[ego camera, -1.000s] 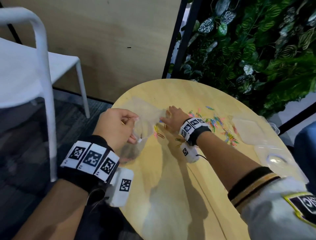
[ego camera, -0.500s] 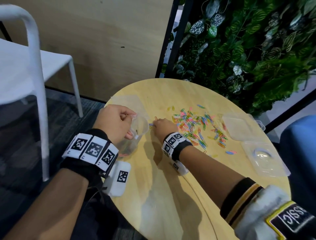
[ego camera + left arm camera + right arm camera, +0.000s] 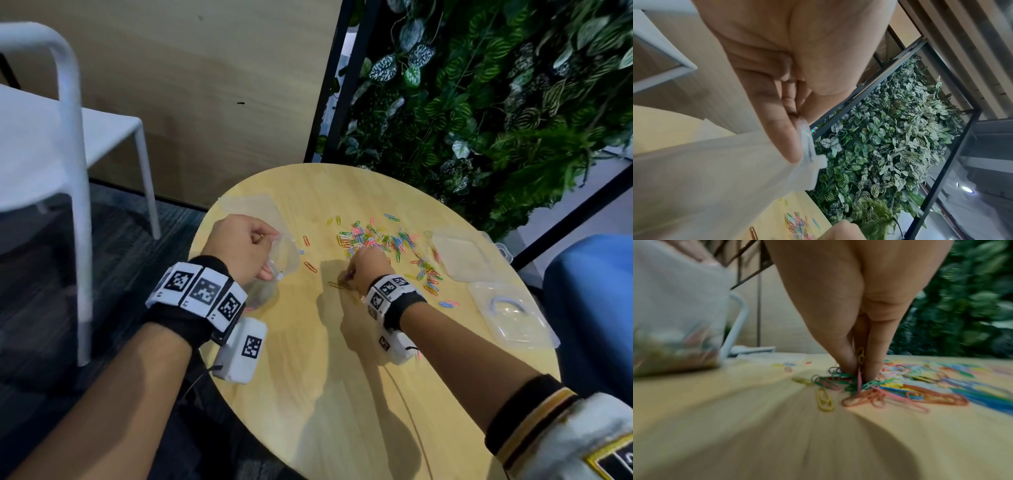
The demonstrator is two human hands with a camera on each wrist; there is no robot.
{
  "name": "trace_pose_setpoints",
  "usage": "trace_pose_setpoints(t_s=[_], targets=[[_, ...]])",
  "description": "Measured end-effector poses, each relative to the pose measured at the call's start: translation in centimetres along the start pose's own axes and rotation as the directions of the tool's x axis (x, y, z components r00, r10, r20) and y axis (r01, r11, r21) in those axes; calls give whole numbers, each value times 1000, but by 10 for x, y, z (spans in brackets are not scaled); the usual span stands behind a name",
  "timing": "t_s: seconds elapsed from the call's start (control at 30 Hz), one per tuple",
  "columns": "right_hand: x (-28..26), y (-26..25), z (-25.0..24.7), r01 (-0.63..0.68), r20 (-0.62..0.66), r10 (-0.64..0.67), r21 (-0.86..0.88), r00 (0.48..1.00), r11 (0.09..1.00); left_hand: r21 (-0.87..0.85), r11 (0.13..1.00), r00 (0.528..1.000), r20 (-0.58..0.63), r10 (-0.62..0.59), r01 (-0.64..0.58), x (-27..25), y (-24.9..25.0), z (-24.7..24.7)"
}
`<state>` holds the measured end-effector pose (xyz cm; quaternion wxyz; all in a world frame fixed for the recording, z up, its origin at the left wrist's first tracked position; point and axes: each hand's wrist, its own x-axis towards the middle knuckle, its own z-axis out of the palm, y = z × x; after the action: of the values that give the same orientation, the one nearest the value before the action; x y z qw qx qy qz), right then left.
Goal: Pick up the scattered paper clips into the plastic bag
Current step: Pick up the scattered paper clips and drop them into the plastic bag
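Pale wood forms the round worktop (image 3: 308, 394), with coloured paper clips (image 3: 380, 240) scattered across its far half in the head view. The left hand (image 3: 239, 246) holds the clear plastic bag (image 3: 281, 257) at the worktop's left edge, its grip closed on the bag's rim. The right hand (image 3: 366, 267) is down at the near edge of the clip pile, fingers bunched. Two clear plastic box halves (image 3: 459, 253) lie at the right, beside the clips; a white chair (image 3: 68, 137) stands to the left and a leafy green wall (image 3: 496, 102) behind. Left wrist view — thumb and fingers (image 3: 781, 129) pinch the bag's top strip (image 3: 809, 151). Right wrist view, somewhat blurred — the fingertips (image 3: 846, 363) press into the pile, the grip narrow on a few clips (image 3: 860, 356); the bag (image 3: 674, 337), at left, already contains clips.
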<state>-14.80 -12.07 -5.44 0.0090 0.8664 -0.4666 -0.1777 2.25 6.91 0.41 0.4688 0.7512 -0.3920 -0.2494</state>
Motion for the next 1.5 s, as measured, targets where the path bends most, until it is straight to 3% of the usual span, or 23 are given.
trace_pose_setpoints(t_s=[0.07,0.1,0.13,0.2,0.23,0.27,0.3,0.37,0.43,0.5,0.67,0.73,0.77,0.83,0.87,0.93,1.0,1.07,1.1,1.2,1.23,1.3,1.5], targets=[[-2,18,-2,-58,-10,62,221,998,973,6,1000,1000,25,6,-6,-2,4,8],[-5,27,-3,-94,-20,114,429,993,898,11,1000,999,38,11,-12,-4,6,12],[-8,35,-3,-120,-9,167,652,986,748,11,1000,999,50,16,-16,-6,8,16],[-19,41,-11,-145,105,187,966,977,213,-2,1000,998,68,12,-11,-7,12,25],[-26,40,-17,-134,142,130,989,981,-67,-5,1000,997,74,8,-7,-7,12,28],[-32,37,-26,-119,141,65,957,988,-265,-4,1000,997,76,4,-3,-7,13,32],[-39,32,-37,-114,128,10,916,992,-385,0,1000,997,78,0,0,-7,13,36],[-53,20,-55,-126,87,-103,876,991,-466,1,1000,997,82,-3,3,-6,15,45],[-67,5,-64,-154,79,-191,895,978,-420,-13,1000,997,81,-5,6,-7,19,52],[-76,-9,-63,-169,97,-246,942,964,-289,-26,1000,997,77,4,-2,-9,23,56],[-81,-29,-51,-113,116,-144,993,983,28,-32,999,996,86,11,-8,-10,25,56],[-79,-33,-47,-11,32,-92,974,995,224,-41,999,995,100,15,-11,-11,23,54],[-78,-34,-45,75,-50,-76,924,996,376,-50,999,994,111,14,-9,-11,23,53],[-77,-36,-46,243,-214,-125,720,969,650,-66,998,991,132,2,6,-12,21,49],[-77,-37,-48,299,-249,-177,634,952,713,-62,998,991,134,0,8,-12,19,47],[-77,-41,-55,363,-239,-273,627,932,689,-52,999,993,119,-1,7,-13,14,39],[-71,-42,-63,297,-182,-282,845,942,445,-38,999,996,86,-2,6,-14,6,28],[-51,-41,-63,211,-176,-174,954,969,211,-40,999,999,39,-16,18,-13,-3,13],[-37,-40,-61,210,-193,-90,946,977,248,-45,999,1000,9,-28,28,-12,-8,4],[-1,-45,-44,183,-204,-62,651,977,737,-38,997,996,-65,-65,62,-8,-16,-19],[8,-50,-36,183,-164,-111,536,980,824,-40,997,994,-80,-73,70,-7,-16,-25],[19,-61,-18,238,-100,-216,406,971,883,-41,996,992,-92,-81,77,-6,-15,-31],[-2,-83,20,388,-69,-383,122,921,913,-51,997,995,-71,-65,62,-5,-10,-27]])
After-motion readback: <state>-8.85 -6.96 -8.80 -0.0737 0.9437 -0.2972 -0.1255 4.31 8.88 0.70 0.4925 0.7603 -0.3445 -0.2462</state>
